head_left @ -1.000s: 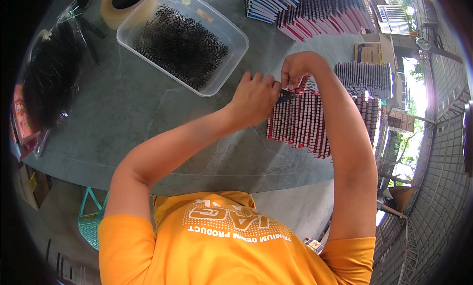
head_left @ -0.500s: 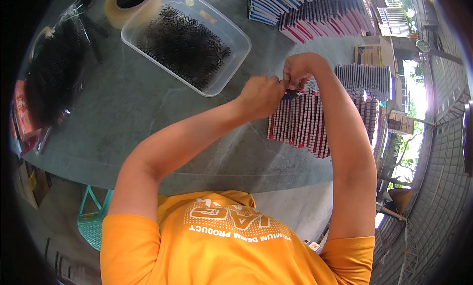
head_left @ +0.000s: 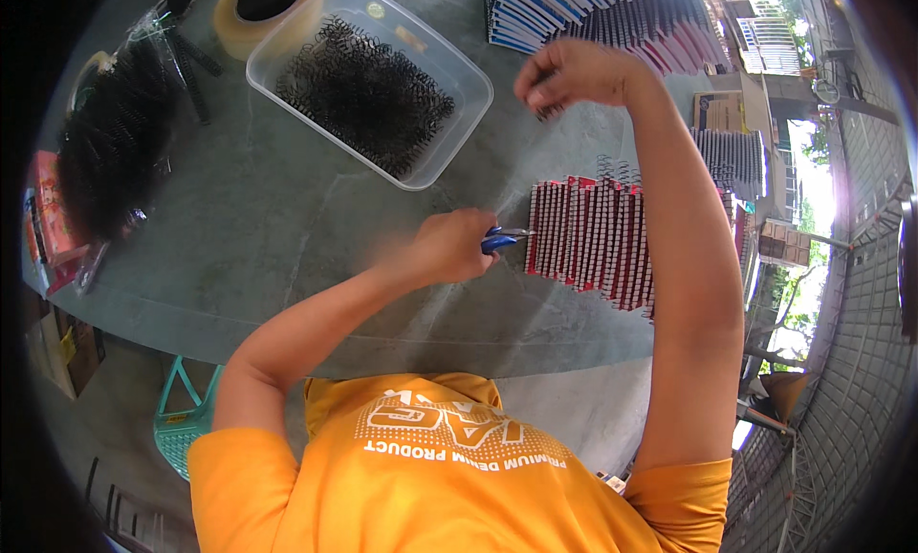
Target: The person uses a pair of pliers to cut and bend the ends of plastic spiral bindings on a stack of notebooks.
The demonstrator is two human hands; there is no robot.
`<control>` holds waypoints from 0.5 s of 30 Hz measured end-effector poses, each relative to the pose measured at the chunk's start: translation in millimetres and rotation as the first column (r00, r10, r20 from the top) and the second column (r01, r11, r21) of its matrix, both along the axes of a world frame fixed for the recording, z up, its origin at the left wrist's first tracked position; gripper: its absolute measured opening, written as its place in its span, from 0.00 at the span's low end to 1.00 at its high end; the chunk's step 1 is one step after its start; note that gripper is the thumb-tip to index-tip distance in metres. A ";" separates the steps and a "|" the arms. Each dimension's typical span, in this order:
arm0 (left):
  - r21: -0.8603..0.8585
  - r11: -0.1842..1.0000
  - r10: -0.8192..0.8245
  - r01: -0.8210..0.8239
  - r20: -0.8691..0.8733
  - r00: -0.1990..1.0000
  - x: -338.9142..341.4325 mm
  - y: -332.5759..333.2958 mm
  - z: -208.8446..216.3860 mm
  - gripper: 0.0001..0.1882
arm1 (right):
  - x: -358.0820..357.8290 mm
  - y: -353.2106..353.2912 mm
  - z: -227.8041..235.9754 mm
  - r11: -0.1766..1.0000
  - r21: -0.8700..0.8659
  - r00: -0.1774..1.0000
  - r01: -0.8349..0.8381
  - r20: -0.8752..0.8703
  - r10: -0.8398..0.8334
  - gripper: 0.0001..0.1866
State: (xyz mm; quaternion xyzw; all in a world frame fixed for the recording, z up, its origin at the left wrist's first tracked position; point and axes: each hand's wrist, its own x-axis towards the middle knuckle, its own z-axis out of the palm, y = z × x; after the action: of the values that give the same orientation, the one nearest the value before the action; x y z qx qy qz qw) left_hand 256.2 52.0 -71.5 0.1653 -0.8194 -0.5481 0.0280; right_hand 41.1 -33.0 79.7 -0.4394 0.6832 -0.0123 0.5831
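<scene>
My left hand (head_left: 451,245) is closed around blue-handled pliers (head_left: 501,239), whose metal jaws point right toward the row of spiral-bound notebooks (head_left: 588,242). These stand packed together, red and white, and some black coil ends stick up along their far side. Farther off, above the notebooks, my right hand (head_left: 585,72) pinches a short black wire coil (head_left: 547,111); part of it is hidden by the fingers. To the left of that hand is a clear plastic box (head_left: 464,137) holding a heap of short black coils (head_left: 368,99).
Stacks of blue notebooks (head_left: 535,16) and pink-edged notebooks (head_left: 669,48) line the far right of the grey table (head_left: 249,238). Tape rolls (head_left: 234,32) sit behind the box. Long black coils in plastic (head_left: 120,132) lie at left. A green stool (head_left: 182,429) stands below the table edge.
My hands have parted from the notebooks' far left corner. The left came nearer me with the pliers; the right rose away toward the far side with a short coil.
</scene>
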 end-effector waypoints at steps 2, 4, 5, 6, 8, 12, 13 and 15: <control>-0.035 0.999 0.012 -0.012 0.003 1.000 1.2 3.0 -0.7 0.15 | 29.7 -20.4 8.4 0.983 -0.160 0.996 -0.089 0.005 0.091 0.14; -0.068 0.997 0.028 -0.028 -0.006 1.000 1.8 6.6 -2.0 0.15 | 53.6 -35.4 11.3 0.958 -0.234 0.983 -0.167 0.031 0.179 0.17; -0.084 0.996 0.034 -0.035 -0.021 0.999 1.3 9.3 -2.0 0.16 | 63.2 -39.5 15.3 0.953 -0.227 0.975 -0.202 0.048 0.218 0.19; -0.099 0.994 0.040 -0.043 -0.033 0.999 0.8 10.6 -1.7 0.16 | 69.8 -42.5 18.5 0.946 -0.221 0.964 -0.238 0.069 0.258 0.21; -0.050 0.996 0.067 -0.070 -0.057 0.996 1.9 9.9 -1.2 0.17 | 81.0 -48.8 24.8 0.876 -0.207 0.892 -0.436 -0.226 0.391 0.24; 0.095 0.989 0.115 -0.112 -0.027 0.993 1.6 -1.6 4.6 0.19 | 63.2 -27.7 14.0 0.695 -0.258 0.662 -0.671 -0.631 0.405 0.19; 0.034 0.993 0.115 -0.113 -0.058 0.992 -1.5 -3.3 6.3 0.19 | 51.4 -21.7 11.9 0.766 -0.099 0.633 -0.635 -0.635 0.443 0.20; -0.096 0.989 0.104 -0.116 -0.128 0.986 -13.1 -6.9 14.6 0.21 | 32.7 -7.8 9.1 0.762 0.254 0.478 -0.595 -0.650 0.590 0.19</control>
State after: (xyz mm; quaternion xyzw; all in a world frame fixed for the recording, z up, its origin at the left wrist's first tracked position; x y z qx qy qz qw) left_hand 243.1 45.1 -56.8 0.1747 -0.8331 -0.5116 0.1171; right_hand 73.8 -40.8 88.9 -0.6198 0.6556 0.3539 0.2467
